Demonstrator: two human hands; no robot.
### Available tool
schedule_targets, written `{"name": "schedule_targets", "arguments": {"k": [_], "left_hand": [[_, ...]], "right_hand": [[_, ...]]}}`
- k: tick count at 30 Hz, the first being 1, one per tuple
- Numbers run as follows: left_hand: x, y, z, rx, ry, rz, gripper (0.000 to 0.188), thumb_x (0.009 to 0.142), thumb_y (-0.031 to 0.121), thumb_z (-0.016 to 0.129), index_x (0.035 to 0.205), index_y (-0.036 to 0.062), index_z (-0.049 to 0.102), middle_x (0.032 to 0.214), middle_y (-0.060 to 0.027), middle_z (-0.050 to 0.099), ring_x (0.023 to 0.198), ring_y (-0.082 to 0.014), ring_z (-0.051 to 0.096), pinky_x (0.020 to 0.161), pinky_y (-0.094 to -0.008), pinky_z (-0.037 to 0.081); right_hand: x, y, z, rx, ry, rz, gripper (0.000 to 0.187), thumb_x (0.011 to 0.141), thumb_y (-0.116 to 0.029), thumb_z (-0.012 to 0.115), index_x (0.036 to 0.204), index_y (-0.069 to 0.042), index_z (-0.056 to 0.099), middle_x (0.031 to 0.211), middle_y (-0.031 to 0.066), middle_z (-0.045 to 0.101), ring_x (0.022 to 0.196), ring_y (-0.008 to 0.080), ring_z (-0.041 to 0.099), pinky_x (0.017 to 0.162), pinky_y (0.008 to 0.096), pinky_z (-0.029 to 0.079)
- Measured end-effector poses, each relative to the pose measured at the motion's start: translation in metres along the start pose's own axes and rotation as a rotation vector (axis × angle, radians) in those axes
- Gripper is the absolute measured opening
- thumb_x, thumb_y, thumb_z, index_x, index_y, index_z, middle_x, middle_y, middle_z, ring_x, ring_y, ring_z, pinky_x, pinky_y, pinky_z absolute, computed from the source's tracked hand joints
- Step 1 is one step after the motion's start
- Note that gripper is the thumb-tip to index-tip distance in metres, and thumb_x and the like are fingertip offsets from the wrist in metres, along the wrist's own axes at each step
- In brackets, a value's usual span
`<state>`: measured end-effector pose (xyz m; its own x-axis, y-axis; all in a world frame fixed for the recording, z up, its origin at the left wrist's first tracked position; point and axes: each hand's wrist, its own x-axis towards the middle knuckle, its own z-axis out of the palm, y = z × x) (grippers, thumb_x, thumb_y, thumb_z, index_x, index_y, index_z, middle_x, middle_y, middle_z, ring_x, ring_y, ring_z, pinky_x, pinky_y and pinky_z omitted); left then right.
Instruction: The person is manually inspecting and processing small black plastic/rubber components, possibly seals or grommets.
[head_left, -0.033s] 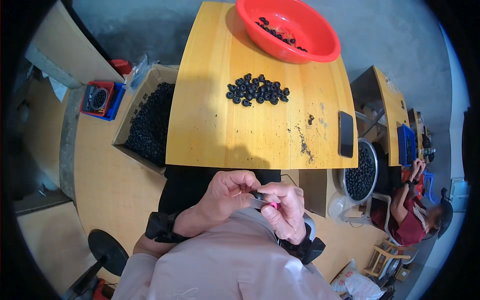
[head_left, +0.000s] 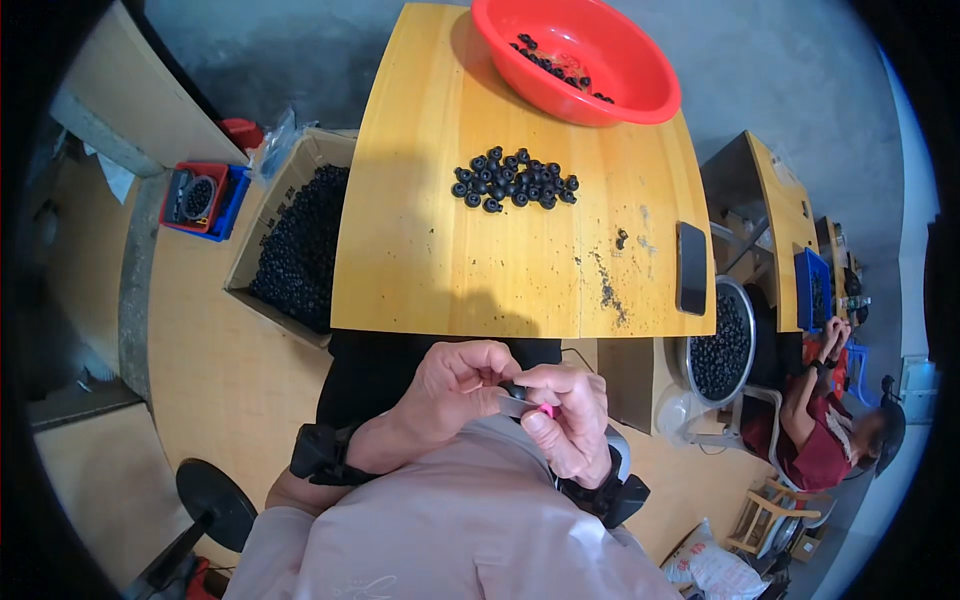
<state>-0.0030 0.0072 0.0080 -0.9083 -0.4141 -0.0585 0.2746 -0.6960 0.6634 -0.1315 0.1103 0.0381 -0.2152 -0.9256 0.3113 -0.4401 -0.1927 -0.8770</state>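
My hands meet close to my chest, just below the near edge of the yellow wooden table (head_left: 450, 270). My left hand (head_left: 455, 385) pinches a small black round part (head_left: 514, 390) between thumb and fingers. Touching it from the right, my right hand (head_left: 568, 425) grips a small grey tool with a pink tip (head_left: 543, 410). A loose pile of black ring-shaped parts (head_left: 515, 180) lies on the middle of the table. A red basin (head_left: 640, 85) at the table's far edge holds several more.
A dark phone (head_left: 692, 268) lies at the table's right edge, with dark crumbs beside it. A cardboard box (head_left: 245, 265) full of black parts stands on the floor to the left. A metal bowl (head_left: 722, 340) of parts sits to the right, near another seated person (head_left: 820, 445).
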Motion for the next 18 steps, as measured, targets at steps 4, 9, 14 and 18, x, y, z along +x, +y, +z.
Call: {"name": "schedule_targets", "arguments": {"k": [4, 9, 14, 18], "left_hand": [[0.000, -0.002, -0.001, -0.001, -0.009, 0.008, 0.028, 0.073, 0.022, 0.071, 0.081, -0.0016, 0.057, 0.077, -0.0031, 0.054, 0.071, -0.0071, 0.050, 0.064, -0.0197, 0.039], [0.000, -0.001, 0.001, -0.006, -0.023, -0.011, 0.024, 0.075, 0.018, 0.070, 0.079, -0.0017, 0.057, 0.076, -0.0028, 0.054, 0.071, -0.0072, 0.050, 0.063, -0.0193, 0.039], [-0.002, 0.000, -0.004, 0.049, -0.091, -0.006, 0.007, 0.077, -0.001, 0.059, 0.083, -0.0021, 0.057, 0.079, -0.0024, 0.056, 0.074, -0.0054, 0.050, 0.066, -0.0188, 0.040], [-0.012, 0.012, 0.010, 0.189, -0.263, 0.063, 0.003, 0.077, -0.002, 0.059, 0.079, -0.0019, 0.057, 0.076, -0.0026, 0.054, 0.070, -0.0057, 0.048, 0.063, -0.0191, 0.038]], "right_hand": [[0.001, 0.000, 0.000, -0.042, -0.013, -0.018, 0.024, 0.076, -0.017, 0.060, 0.096, -0.005, 0.054, 0.059, 0.0031, 0.051, 0.047, 0.0218, 0.047, 0.049, 0.0318, 0.037], [0.000, 0.000, -0.001, -0.043, -0.010, -0.029, 0.023, 0.075, -0.016, 0.060, 0.095, -0.005, 0.055, 0.059, 0.0037, 0.051, 0.047, 0.0221, 0.047, 0.049, 0.0318, 0.036], [0.001, 0.001, -0.001, 0.038, -0.056, -0.052, 0.018, 0.081, -0.017, 0.054, 0.092, -0.002, 0.053, 0.059, 0.0015, 0.047, 0.048, 0.0127, 0.042, 0.047, 0.0252, 0.032], [0.009, 0.043, -0.003, -0.094, 0.354, 0.388, 0.015, 0.084, -0.012, 0.050, 0.096, -0.003, 0.052, 0.053, 0.0022, 0.043, 0.045, 0.0101, 0.039, 0.043, 0.0234, 0.033]]}}
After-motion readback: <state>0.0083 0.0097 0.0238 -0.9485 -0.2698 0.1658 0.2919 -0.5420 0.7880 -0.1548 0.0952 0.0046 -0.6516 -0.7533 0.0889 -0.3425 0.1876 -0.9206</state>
